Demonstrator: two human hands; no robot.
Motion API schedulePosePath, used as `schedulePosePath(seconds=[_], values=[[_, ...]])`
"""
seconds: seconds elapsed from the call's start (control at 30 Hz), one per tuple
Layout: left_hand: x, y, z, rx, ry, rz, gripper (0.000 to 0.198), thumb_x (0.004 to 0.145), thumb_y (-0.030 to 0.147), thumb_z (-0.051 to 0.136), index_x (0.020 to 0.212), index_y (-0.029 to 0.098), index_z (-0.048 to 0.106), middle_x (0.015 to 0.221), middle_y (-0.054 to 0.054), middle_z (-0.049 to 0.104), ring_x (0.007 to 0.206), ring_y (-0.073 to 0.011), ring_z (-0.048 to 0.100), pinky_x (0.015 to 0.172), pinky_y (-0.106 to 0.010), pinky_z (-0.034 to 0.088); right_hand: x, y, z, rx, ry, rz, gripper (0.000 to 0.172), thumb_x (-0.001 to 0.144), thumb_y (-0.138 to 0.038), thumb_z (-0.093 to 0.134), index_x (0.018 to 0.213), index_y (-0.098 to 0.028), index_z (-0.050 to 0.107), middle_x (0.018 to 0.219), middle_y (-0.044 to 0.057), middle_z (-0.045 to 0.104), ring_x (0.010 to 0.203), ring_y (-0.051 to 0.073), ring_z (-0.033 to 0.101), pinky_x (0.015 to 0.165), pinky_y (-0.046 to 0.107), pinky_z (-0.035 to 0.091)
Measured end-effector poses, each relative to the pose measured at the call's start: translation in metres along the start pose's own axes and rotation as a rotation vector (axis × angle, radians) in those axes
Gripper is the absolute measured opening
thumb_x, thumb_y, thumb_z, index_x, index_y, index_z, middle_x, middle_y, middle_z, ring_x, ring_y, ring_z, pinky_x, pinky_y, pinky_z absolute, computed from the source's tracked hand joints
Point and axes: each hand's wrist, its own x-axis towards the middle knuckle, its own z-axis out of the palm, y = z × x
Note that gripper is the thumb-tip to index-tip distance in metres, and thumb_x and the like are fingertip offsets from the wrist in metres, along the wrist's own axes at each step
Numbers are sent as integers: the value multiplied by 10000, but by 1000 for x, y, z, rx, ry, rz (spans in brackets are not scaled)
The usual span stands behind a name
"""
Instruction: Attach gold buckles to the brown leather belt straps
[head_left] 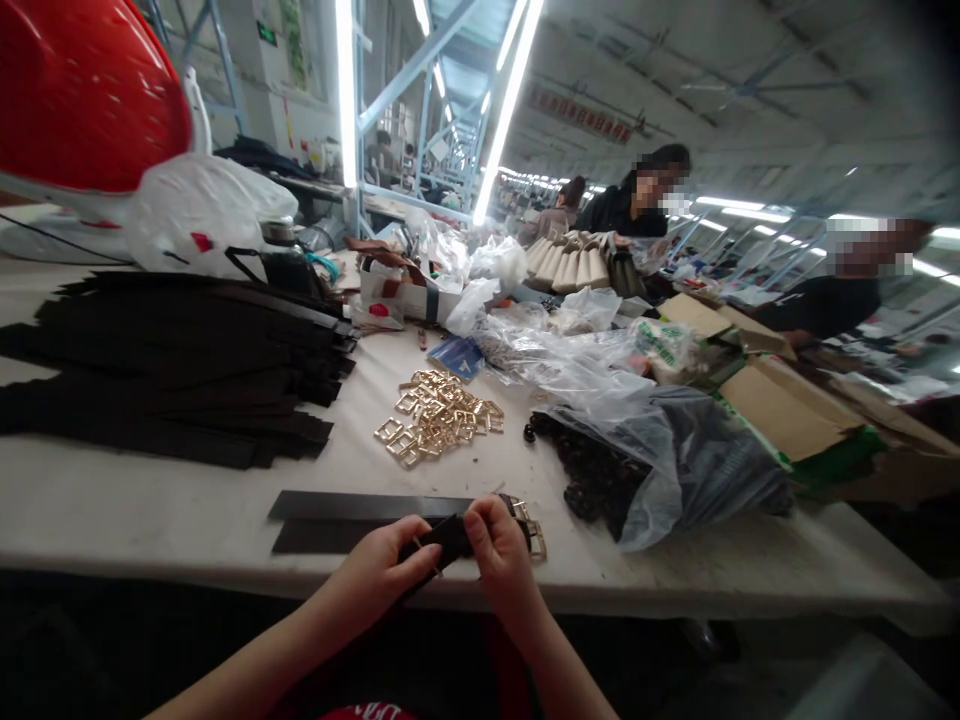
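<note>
Near the table's front edge, my left hand [405, 552] and my right hand [495, 540] both grip a dark strap [452, 540], fingers pinched on it. A thin gold piece of a buckle shows by my left fingers. Just behind my hands lie dark belt straps [337, 507], side by side, with gold buckles [534, 530] at their right end. Beyond them is a loose heap of gold square buckles [439, 415]. My right hand partly hides the strap ends near the buckles.
A thick stack of dark straps [172, 370] covers the left of the table [187, 510]. To the right, a clear plastic bag [660, 490] spills small dark pieces [592, 470]. Farther back are a blue packet [457, 357], cardboard boxes [795, 405] and co-workers [637, 205].
</note>
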Motion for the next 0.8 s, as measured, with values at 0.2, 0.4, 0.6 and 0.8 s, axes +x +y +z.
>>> schedulePosePath(seconds=[0.2,0.4,0.6,0.8], values=[[9,-16,3,69,-27,-11,310,778,438,434,810,161,568,739,-3,610,715,-180,557,654,-230,421,-3,2,9,75,45,20,273,862,-417,385,731,-180,425,608,-39,378,554,99,367,515,221,305],[15,-25,6,-2,44,13,341,781,471,420,829,172,576,744,-1,624,728,-187,572,675,-228,447,3,3,26,253,145,64,306,852,-472,373,758,-184,415,612,-44,369,547,99,362,508,220,322],[16,-28,6,-1,39,-3,318,754,465,446,796,184,590,717,6,644,705,-188,594,649,-215,463,8,6,35,104,152,14,312,873,-436,343,759,-173,465,607,-28,412,563,112,403,541,236,317],[19,-34,5,37,105,27,303,768,482,448,797,200,554,706,8,661,687,-187,625,642,-217,478,14,5,43,380,153,150,362,819,-511,417,712,-169,470,613,-26,409,564,102,361,538,229,304]])
